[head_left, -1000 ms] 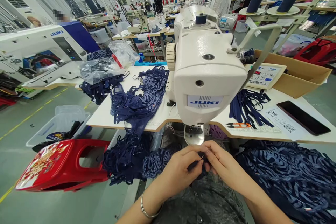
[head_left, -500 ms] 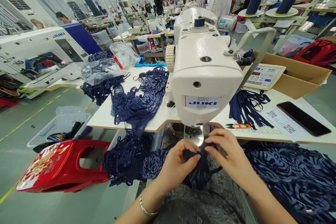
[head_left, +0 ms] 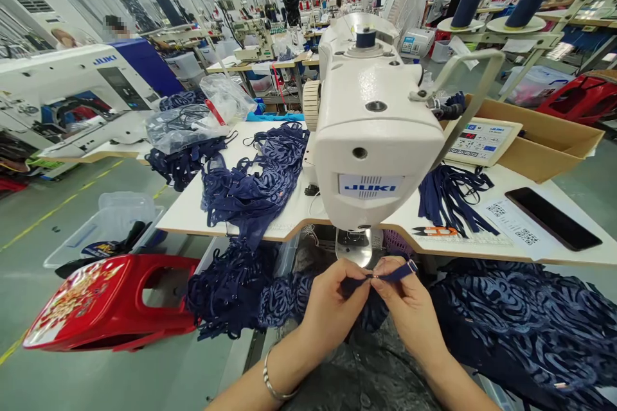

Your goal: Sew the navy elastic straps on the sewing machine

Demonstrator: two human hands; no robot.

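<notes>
In front of the sewing machine (head_left: 378, 135), both hands meet just below its needle area. My left hand (head_left: 335, 298) pinches dark navy fabric between thumb and fingers. My right hand (head_left: 405, 295) is closed on a navy strap (head_left: 393, 274), which has a small metallic slider near its outer end. The fingertips of the two hands nearly touch where strap and fabric come together. More of the navy garment (head_left: 373, 314) hangs beneath the hands, mostly hidden by them. The machine's shiny metal plate (head_left: 354, 247) lies just behind the fingers.
Navy patterned garments (head_left: 255, 186) lie left on the white table (head_left: 186, 215). Cut straps (head_left: 450, 196), orange thread snips (head_left: 434, 231) and a phone (head_left: 554, 217) lie right. Patterned fabric (head_left: 530, 321) is piled at lower right. A red stool (head_left: 106, 302) lies on the floor at left.
My right hand has gone from loosely spread fingers to gripping the navy strap, now lifted into view. Both hands have come together; my left keeps its pinch.
</notes>
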